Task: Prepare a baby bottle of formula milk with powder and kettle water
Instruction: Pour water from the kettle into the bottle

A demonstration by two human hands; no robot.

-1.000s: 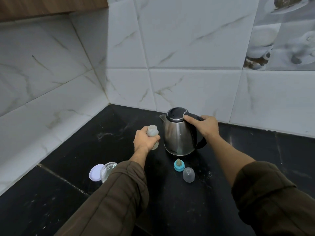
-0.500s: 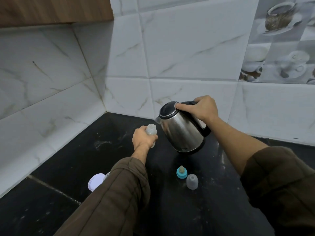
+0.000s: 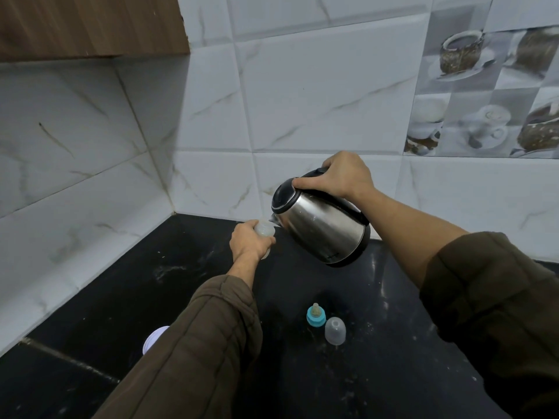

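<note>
Kettle (image 3: pixel 320 225) is held tilted over the counter (image 3: pixel 393 373), handle clamped by curled fingers of the right hand (image 3: pixel 338 176). Bottle (image 3: pixel 264 229) is gripped by curled fingers of the left hand (image 3: pixel 249 241), its mouth touching the kettle spout. Teat (image 3: pixel 315 316) and cap (image 3: pixel 335 331) are stood side by side in front of the kettle.

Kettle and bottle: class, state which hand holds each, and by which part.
The right hand grips the steel kettle by its black handle; the left hand grips the baby bottle round its body, below the neck.

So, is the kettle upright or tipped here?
Tipped: the right hand holds the kettle above the counter, spout angled down at the baby bottle mouth.
</note>
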